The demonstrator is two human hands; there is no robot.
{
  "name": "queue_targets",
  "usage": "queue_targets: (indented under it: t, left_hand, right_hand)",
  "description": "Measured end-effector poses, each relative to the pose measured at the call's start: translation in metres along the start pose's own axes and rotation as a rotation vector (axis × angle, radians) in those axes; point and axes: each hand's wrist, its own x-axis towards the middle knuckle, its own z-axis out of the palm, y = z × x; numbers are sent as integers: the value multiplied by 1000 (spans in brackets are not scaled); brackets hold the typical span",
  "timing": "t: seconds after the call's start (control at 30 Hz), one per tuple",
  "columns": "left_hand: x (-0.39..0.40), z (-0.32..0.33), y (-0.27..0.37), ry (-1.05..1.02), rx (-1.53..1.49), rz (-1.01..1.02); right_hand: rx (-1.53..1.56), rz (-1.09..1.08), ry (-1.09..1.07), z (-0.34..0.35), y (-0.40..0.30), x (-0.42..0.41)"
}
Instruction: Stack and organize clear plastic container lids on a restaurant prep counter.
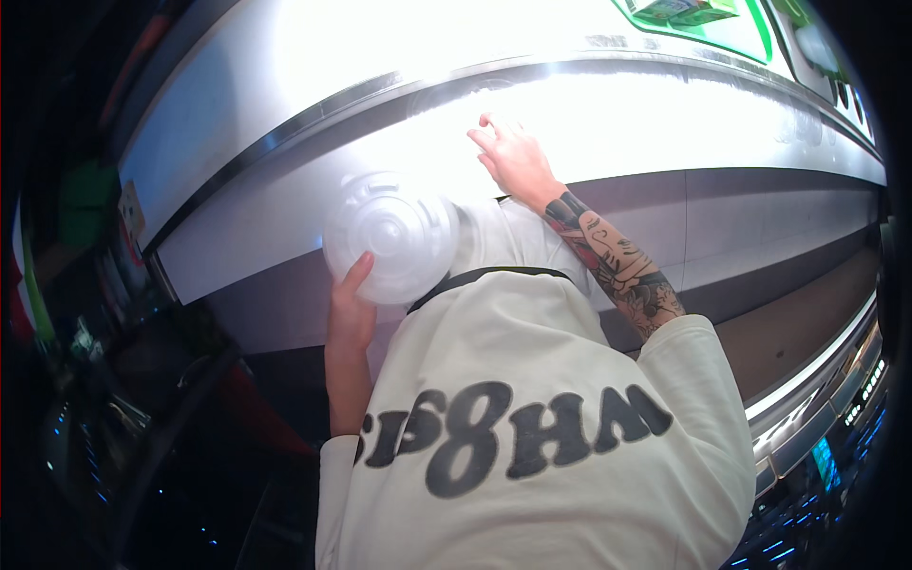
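Note:
In my left hand (353,306) I hold a translucent round plastic lid or shallow container (390,228) with raised rings at its middle. My thumb rests on its face, while the other fingers are hidden behind it. The disc is tilted towards me, beside my waist and in front of the edge of the white counter (271,246). My right hand (514,158) hovers over or rests on the brightly lit counter; contact cannot be told. Its fingers are apart and slightly bent, with nothing visible between them. Glare washes out the surface around the fingertips.
A metal-edged ledge (356,91) curves along the counter's far side. Beyond it, packaged boxes (684,11) sit behind a green-lit frame (759,35) at top right. A small card (131,206) stands at the left end. Dark surroundings with small lights lie at both sides.

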Motion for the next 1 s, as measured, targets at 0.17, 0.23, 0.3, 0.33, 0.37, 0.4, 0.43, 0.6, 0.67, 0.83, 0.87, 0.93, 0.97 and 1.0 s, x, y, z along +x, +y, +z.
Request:
queue_targets:
  t: [0.17,0.23,0.3,0.33,0.37,0.4,0.43,0.6,0.67,0.83,0.87,0.93,0.97,1.0]
  left_hand:
    - [3,0,-2,-40,-27,-25]
    - [4,1,-2,-38,-57,-38]
    - [3,0,-3,-30,-66,-45]
    - [3,0,-3,-23,-73,-55]
    - [3,0,-3,-22,-74,-55]
    - [2,2,-2,-18,-78,-54]
    - [1,2,-2,-12,-84,-53]
    - [0,-7,-10,3,-86,-7]
    - [-1,-10,-12,11,-85,20]
    - [0,4,-5,17,-13,24]
    - [-1,8,-4,17,-11,22]
    - [0,15,-3,17,89,48]
    - [0,16,-4,17,89,51]
    - [1,17,-5,13,117,81]
  right_hand:
    - [-141,-87,83,20,12,0]
    - [-129,-55,42,21,12,0]
    - [-212,-152,144,18,9,-1]
    - [-211,-154,143,15,6,-1]
    - [-145,-186,202,11,3,-1]
    - [-78,-218,260,5,-1,0]
    - [-76,-222,257,-3,-4,2]
    - [277,58,570,-52,-25,-14]
    - [657,253,632,-66,-43,-22]
    - [1329,582,646,-107,-58,-26]
    - [1398,572,570,-111,-59,-26]
    - [1466,556,496,-120,-64,-24]
    - [1472,547,446,-124,-68,-24]
    - [1477,538,396,-127,-71,-23]
